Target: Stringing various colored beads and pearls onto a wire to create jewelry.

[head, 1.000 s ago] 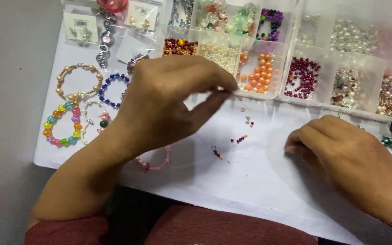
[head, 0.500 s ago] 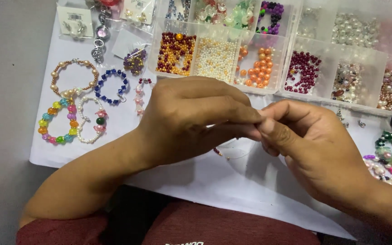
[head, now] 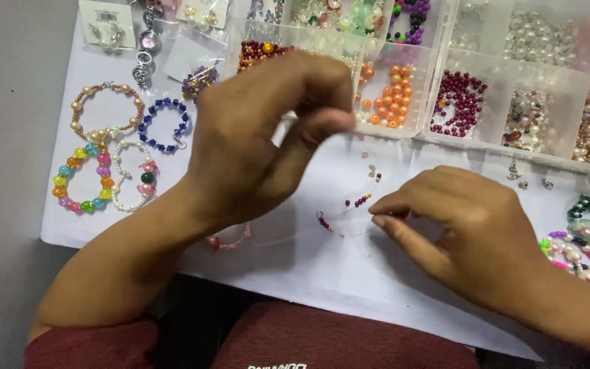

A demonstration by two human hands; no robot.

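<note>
White sheet covers counter, clear bead boxes along far edge, finished bracelets at left

Left hand raised above sheet, thumb and fingers pressed together, pinching upper end of thin clear thread

Right hand low on sheet, fingertips pinching lower end of thread

Thread slants from left hand down toward right hand, small dark red beads on it, nearer right hand

Half second earlier both hands met at centre; now apart, thread drawn out between them
</note>
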